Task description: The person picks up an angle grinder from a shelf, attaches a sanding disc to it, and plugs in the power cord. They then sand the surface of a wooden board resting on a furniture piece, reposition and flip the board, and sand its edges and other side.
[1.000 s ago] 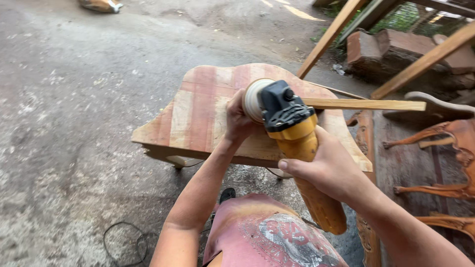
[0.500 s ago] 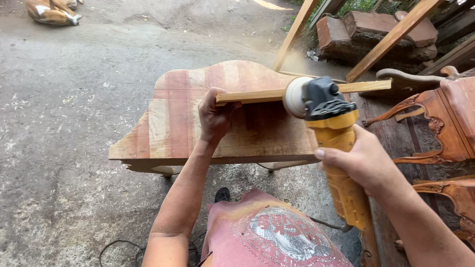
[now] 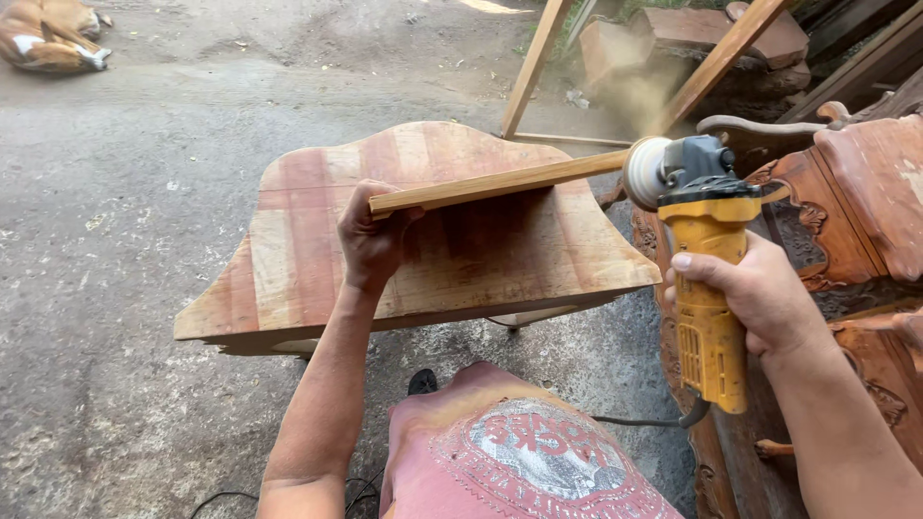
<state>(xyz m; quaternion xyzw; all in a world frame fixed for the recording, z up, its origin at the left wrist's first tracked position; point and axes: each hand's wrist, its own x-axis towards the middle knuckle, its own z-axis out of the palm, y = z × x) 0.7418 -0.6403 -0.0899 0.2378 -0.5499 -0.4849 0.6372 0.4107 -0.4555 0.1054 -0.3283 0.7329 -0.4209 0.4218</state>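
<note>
My left hand (image 3: pixel 370 240) grips the near end of a long thin wooden strip (image 3: pixel 500 183), holding it flat above a shaped wooden panel (image 3: pixel 288 269) with red and pale stripes. In my right hand (image 3: pixel 760 293) is a yellow angle grinder (image 3: pixel 707 279) with a black head. Its sanding disc (image 3: pixel 642 173) presses on the far end of the strip, and dust rises behind it.
Carved reddish furniture parts (image 3: pixel 865 192) stand at the right. Wooden beams (image 3: pixel 711 62) and bricks (image 3: pixel 663 29) lean at the back. A dog (image 3: pixel 48 38) lies on the concrete floor at top left. The grinder's cable (image 3: pixel 635 421) trails near my lap.
The grinder's disc has slid along the strip from near my left hand toward its far right end. My view has shifted, and a dog now shows at top left.
</note>
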